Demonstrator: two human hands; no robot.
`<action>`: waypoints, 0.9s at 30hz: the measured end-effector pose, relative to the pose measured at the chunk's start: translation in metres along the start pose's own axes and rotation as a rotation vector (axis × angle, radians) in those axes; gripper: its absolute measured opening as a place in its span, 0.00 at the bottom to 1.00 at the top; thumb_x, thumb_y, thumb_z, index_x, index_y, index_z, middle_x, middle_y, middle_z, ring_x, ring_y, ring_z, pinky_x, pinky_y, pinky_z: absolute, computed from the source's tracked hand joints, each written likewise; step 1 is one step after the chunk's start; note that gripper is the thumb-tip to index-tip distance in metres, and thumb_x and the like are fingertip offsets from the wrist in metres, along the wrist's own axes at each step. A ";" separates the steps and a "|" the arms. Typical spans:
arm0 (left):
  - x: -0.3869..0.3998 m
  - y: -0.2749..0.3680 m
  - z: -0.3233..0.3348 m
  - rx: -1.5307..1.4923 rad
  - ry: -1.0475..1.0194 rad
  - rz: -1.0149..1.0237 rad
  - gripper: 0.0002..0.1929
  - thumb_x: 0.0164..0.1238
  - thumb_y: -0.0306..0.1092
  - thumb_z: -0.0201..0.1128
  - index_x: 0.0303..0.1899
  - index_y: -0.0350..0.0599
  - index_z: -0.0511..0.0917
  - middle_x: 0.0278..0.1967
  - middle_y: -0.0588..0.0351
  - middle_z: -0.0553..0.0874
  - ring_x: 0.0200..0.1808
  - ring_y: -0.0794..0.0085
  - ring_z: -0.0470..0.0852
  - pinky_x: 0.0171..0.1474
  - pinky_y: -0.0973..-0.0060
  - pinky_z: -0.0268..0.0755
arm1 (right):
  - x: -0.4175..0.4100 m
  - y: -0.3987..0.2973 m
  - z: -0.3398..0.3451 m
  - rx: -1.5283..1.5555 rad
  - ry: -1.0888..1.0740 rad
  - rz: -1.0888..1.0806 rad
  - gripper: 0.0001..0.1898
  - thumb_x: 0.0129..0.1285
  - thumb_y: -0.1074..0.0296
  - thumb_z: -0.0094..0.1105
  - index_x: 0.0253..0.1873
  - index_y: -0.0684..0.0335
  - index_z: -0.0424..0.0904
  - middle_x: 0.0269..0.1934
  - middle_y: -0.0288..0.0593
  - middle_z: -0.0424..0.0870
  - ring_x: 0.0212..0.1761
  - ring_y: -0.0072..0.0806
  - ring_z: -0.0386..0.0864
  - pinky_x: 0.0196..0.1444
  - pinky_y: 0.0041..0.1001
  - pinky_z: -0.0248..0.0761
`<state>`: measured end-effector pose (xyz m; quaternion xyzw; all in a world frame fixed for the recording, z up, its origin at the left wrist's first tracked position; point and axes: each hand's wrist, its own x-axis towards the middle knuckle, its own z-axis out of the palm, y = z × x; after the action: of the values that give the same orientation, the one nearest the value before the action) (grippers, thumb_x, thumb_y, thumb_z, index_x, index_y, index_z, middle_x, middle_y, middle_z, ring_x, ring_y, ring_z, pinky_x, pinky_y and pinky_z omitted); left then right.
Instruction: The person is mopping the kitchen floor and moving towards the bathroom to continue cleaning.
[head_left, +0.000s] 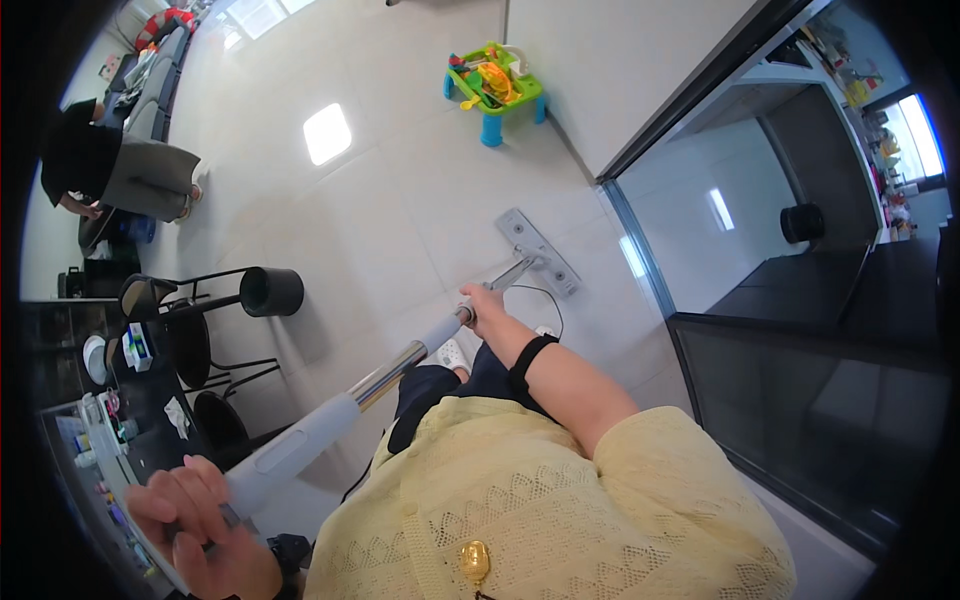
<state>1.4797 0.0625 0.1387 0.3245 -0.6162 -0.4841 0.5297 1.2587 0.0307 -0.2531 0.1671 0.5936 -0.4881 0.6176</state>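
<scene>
A flat mop with a grey-white telescopic handle (300, 439) runs diagonally across my front, from lower left up to the floor. Its flat rectangular mop head (540, 253) rests on the pale tiles ahead of my feet. My right hand (482, 306) is wrapped around the lower pole, not far from the head's swivel joint (531, 257). At the handle's top end, my left hand (199, 517) has its fingers curled on the grip; it is slightly blurred, and the palm side is partly hidden. A bright metal section (388, 373) shows midway along the pole.
A green toy table (496, 79) with blue legs stands by the wall. At right is a black-framed glass sliding door (795, 405) with a floor track (637, 240). Left are a black bin (271, 291), dark chairs (217, 420), a dark table (154, 442) and a standing person (127, 161).
</scene>
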 end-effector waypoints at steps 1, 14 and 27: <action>0.004 0.001 -0.006 -0.004 -0.021 0.022 0.10 0.51 0.32 0.52 0.34 0.42 0.64 0.17 0.65 0.62 0.18 0.84 0.59 0.31 0.80 0.52 | -0.008 -0.005 0.002 0.007 0.003 -0.001 0.23 0.48 0.73 0.52 0.47 0.64 0.52 0.30 0.48 0.67 0.19 0.30 0.71 0.12 0.28 0.67; 0.028 0.006 -0.030 0.054 0.066 0.291 0.15 0.54 0.37 0.53 0.40 0.39 0.66 0.26 0.60 0.58 0.32 0.76 0.57 0.40 0.73 0.49 | -0.032 -0.031 0.031 0.347 -0.140 -0.217 0.28 0.50 0.68 0.54 0.51 0.54 0.47 0.32 0.45 0.67 0.20 0.29 0.72 0.13 0.26 0.64; 0.042 -0.033 -0.018 0.361 -0.272 0.272 0.16 0.59 0.50 0.51 0.29 0.46 0.67 0.25 0.59 0.62 0.27 0.74 0.64 0.35 0.71 0.65 | 0.018 -0.016 0.060 0.497 -0.096 -0.132 0.14 0.52 0.67 0.54 0.40 0.60 0.60 0.19 0.37 0.64 0.13 0.23 0.63 0.14 0.24 0.61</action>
<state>1.4839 0.0087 0.1212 0.2598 -0.7960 -0.3298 0.4361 1.2770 -0.0310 -0.2487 0.2511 0.4349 -0.6659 0.5518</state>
